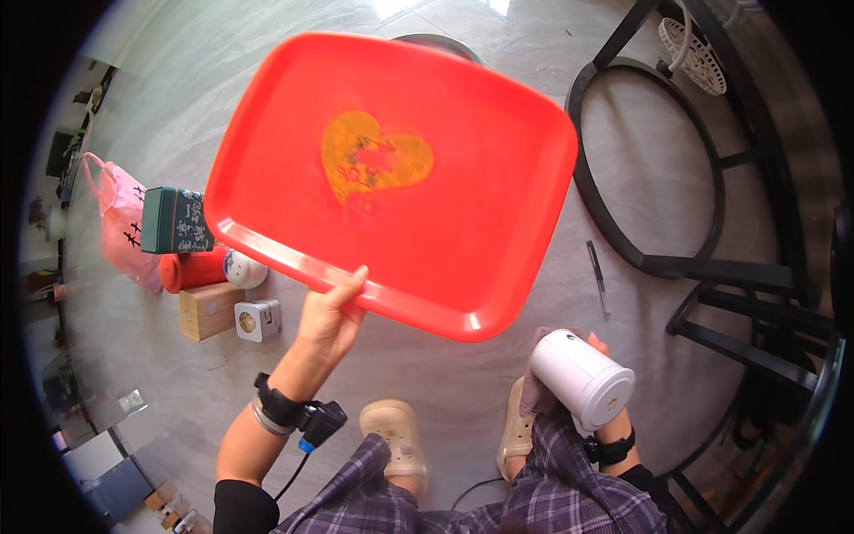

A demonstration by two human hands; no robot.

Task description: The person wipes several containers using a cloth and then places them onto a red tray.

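Note:
My left hand (333, 317) grips the near rim of a red plastic tray (467, 220), thumb on top. The tray is raised and tilted, with a yellow heart print on its inner face. My right hand (604, 374) is wrapped around a white cylindrical canister (580, 377), lying on its side near my right knee, its round end towards me. A mauve cloth (534, 380) is bunched against the canister on its left side. Most of the right fingers are hidden behind the canister.
Left on the floor are a pink bag (123, 220), green box (160, 220), red canister (193, 268), round white jar (245, 268), wooden box (210, 310) and white tin (267, 320). A pen (596, 267) lies by a black metal frame (617, 247) at right. A dark-rimmed round object (440, 43) is partly behind the tray.

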